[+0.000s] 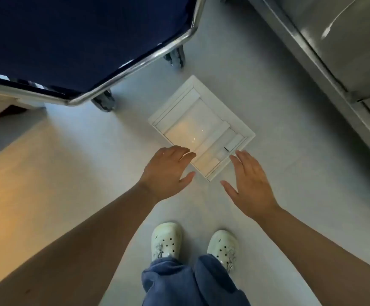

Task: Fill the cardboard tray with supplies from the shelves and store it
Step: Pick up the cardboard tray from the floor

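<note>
Two bare arms come up from the bottom corners of the frame, the left forearm (80, 228) and the right forearm (325, 241), both angled toward the middle. Between them, at the bottom centre, stand a pair of pale perforated clogs (167, 240) under blue trousers (193, 283).

The left hand (168, 171) is spread flat, fingers straight and thumb held out, and its fingertips overlap the lower left edge of the cardboard tray (249, 135). The right hand (251, 184) is spread the same way, its fingertips just beside the tray's lower right edge. Whether either hand touches the cardboard cannot be told.

The tray sits on the pale grey floor (279, 155) at the middle of the frame, turned so one corner points toward the feet. It is white, shallow and rectangular, with a low doubled rim. Inside lie flat white layers and narrow strips, with a glossy pale panel that catches warm light. A small dark mark on a strip near the right corner is too small to read.

At the upper left hangs a cart (80, 40) with a dark blue top and a bright metal rim, its castors (174, 56) just above the tray. A stainless steel cabinet (345, 51) fills the upper right.
</note>
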The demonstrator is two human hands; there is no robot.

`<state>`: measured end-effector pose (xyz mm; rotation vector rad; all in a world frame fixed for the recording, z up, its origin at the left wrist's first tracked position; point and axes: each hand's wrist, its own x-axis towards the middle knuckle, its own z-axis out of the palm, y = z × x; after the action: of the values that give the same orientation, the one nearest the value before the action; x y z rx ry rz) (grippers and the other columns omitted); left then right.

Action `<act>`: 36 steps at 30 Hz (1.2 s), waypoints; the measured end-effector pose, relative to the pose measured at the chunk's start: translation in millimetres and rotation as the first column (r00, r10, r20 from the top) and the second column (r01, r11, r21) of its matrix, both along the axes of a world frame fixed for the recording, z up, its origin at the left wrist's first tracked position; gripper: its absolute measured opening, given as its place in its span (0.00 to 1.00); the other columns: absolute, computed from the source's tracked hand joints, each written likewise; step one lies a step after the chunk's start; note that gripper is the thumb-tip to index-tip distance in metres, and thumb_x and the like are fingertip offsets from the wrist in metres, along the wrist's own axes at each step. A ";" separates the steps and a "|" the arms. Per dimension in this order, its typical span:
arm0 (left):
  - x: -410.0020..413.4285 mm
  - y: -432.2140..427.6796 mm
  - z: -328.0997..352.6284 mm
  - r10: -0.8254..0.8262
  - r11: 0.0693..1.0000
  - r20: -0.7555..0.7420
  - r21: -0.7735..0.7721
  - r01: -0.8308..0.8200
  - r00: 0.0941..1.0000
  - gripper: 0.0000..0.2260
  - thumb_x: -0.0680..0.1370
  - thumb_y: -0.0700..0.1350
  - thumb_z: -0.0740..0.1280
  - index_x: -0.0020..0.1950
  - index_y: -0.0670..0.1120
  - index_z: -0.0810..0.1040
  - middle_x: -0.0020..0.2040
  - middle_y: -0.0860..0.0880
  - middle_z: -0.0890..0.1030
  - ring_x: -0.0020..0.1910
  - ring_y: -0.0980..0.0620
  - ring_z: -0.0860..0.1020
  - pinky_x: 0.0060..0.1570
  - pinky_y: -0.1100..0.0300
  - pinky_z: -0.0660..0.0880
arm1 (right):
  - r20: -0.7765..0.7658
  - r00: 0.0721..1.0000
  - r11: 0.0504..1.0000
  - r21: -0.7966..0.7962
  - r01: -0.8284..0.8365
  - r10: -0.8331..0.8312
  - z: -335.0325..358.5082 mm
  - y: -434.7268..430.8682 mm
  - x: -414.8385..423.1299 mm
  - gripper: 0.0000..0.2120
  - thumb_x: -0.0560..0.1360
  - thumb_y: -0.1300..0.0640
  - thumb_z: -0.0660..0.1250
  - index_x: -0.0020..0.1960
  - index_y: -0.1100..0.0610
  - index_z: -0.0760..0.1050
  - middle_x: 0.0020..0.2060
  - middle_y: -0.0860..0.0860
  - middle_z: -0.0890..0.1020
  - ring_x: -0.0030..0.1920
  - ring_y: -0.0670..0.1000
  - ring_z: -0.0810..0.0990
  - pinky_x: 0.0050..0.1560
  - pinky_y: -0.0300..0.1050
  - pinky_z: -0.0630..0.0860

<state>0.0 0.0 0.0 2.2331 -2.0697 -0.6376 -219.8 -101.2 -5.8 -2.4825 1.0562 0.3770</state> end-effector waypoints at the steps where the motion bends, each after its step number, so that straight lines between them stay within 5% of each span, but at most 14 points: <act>1: -1.7 -0.2 -10.6 -0.017 1.000 -0.003 -0.010 0.017 1.000 0.20 0.77 0.54 0.65 0.65 0.45 0.76 0.61 0.45 0.79 0.60 0.44 0.77 0.59 0.50 0.73 | 0.002 1.000 1.000 0.003 -0.010 0.010 -10.4 0.1 -1.5 0.31 0.78 0.42 0.58 0.75 0.59 0.59 0.74 0.57 0.61 0.76 0.56 0.55 0.73 0.46 0.45; 16: -12.8 -2.7 -126.3 -0.090 0.995 0.010 -0.040 0.091 0.996 0.20 0.76 0.57 0.64 0.63 0.47 0.77 0.61 0.46 0.79 0.61 0.46 0.75 0.63 0.50 0.69 | -0.003 0.985 0.984 0.050 -0.169 0.170 -122.8 -1.7 -14.7 0.33 0.77 0.37 0.48 0.75 0.56 0.60 0.74 0.53 0.62 0.76 0.52 0.53 0.73 0.44 0.41; 21: -15.1 -5.6 -144.6 -0.136 0.990 -0.002 -0.024 0.136 0.991 0.19 0.77 0.58 0.63 0.61 0.47 0.79 0.60 0.47 0.79 0.62 0.47 0.73 0.70 0.51 0.61 | 0.000 0.977 0.977 0.027 -0.212 0.212 -139.2 1.9 -15.9 0.28 0.77 0.39 0.56 0.68 0.56 0.70 0.67 0.54 0.73 0.72 0.55 0.64 0.73 0.51 0.53; 36: -16.7 -9.7 -149.8 -0.140 0.987 0.005 -0.085 0.139 0.990 0.14 0.79 0.54 0.63 0.50 0.46 0.83 0.46 0.48 0.83 0.47 0.46 0.78 0.55 0.53 0.71 | 0.096 0.979 0.980 -0.107 -0.168 0.178 -151.2 2.3 -13.1 0.25 0.73 0.36 0.60 0.54 0.56 0.78 0.50 0.51 0.79 0.58 0.54 0.74 0.66 0.49 0.66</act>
<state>-16.7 -9.7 -149.8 2.0571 -2.2232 -0.5457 -232.9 -98.8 -157.0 -2.6594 0.8380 0.2472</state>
